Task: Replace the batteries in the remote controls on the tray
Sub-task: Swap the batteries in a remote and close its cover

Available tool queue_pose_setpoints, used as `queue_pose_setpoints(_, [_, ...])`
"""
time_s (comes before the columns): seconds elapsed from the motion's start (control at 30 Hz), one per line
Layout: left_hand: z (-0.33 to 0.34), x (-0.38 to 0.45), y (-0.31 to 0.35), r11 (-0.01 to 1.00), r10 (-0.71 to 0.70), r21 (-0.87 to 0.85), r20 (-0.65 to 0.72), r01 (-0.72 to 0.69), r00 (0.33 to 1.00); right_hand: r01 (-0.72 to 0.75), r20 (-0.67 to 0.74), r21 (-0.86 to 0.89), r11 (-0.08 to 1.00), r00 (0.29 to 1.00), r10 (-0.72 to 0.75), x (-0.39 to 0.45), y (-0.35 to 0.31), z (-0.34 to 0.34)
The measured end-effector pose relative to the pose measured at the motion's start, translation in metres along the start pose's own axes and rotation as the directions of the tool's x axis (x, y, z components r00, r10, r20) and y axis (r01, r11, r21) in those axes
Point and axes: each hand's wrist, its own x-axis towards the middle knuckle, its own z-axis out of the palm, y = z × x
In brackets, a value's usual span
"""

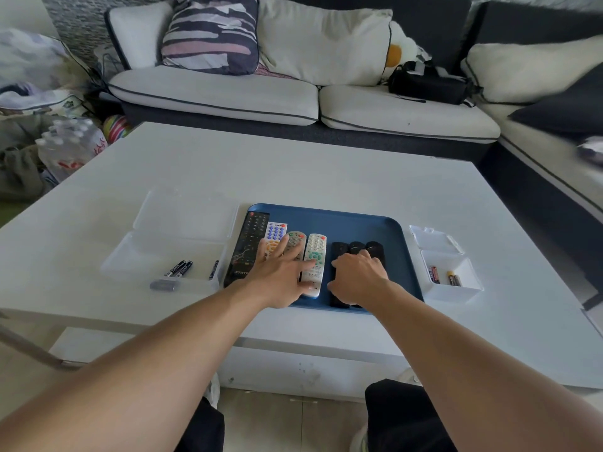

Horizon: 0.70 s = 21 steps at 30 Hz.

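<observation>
Remote controls are lying side by side on a blue tray (359, 223) sitting on a white coffee table (293, 164): a long black remote (249, 243) at the left, three pale button remotes (316, 259) next to it, and three slim black remotes (357, 247) toward the right. The left hand (282, 275) is resting flat across the pale remotes, fingers spread and straight, gripping nothing. The right hand (357, 275) is curling over the slim black remotes, fingers bent around them. Black batteries (179, 268) are lying in an open clear box (169, 236) left of the tray, and more batteries (443, 276) are sitting in a small white box (456, 288) to its right.
</observation>
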Motion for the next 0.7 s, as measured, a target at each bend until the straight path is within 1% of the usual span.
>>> queue_pose_setpoints(0.07, [-0.003, -0.002, 0.003, 1.000, -0.017, -0.004, -0.001, 0.017, 1.000, 0.018, -0.017, 0.036, 0.999, 1.000, -0.018, -0.001, -0.002, 0.003])
queue_pose_setpoints(0.13, [-0.003, -0.004, 0.005, 0.999, -0.026, -0.024, 0.007, 0.026, 1.000, 0.021, -0.032, 0.112, 0.993, 0.999, -0.018, -0.001, -0.003, 0.004])
queue_pose_setpoints(0.23, [-0.004, -0.006, 0.006, 0.999, -0.020, -0.048, -0.007, 0.020, 1.000, 0.005, -0.069, 0.202, 0.979, 0.998, 0.009, 0.001, -0.005, 0.002])
queue_pose_setpoints(0.3, [-0.005, -0.007, 0.006, 0.998, -0.009, -0.069, -0.028, 0.007, 1.000, -0.012, -0.061, 0.243, 0.970, 0.998, 0.027, 0.002, -0.008, 0.001])
queue_pose_setpoints(0.43, [-0.005, -0.004, 0.009, 0.994, 0.017, -0.103, -0.046, -0.022, 0.999, -0.049, -0.011, 0.207, 0.977, 0.999, 0.052, 0.001, -0.012, 0.002])
queue_pose_setpoints(0.57, [-0.002, -0.004, 0.011, 0.996, 0.081, -0.015, -0.064, -0.082, 0.995, -0.089, -0.033, 0.181, 0.979, 0.995, 0.096, 0.002, -0.014, 0.004])
queue_pose_setpoints(0.63, [-0.003, -0.005, 0.013, 0.996, 0.093, -0.009, -0.074, -0.094, 0.993, -0.093, -0.018, 0.183, 0.979, 0.995, 0.098, 0.003, -0.015, 0.004])
queue_pose_setpoints(0.7, [-0.004, -0.007, 0.015, 0.996, 0.079, -0.026, -0.054, -0.080, 0.995, -0.097, -0.009, 0.188, 0.977, 0.995, 0.100, 0.003, -0.015, 0.004])
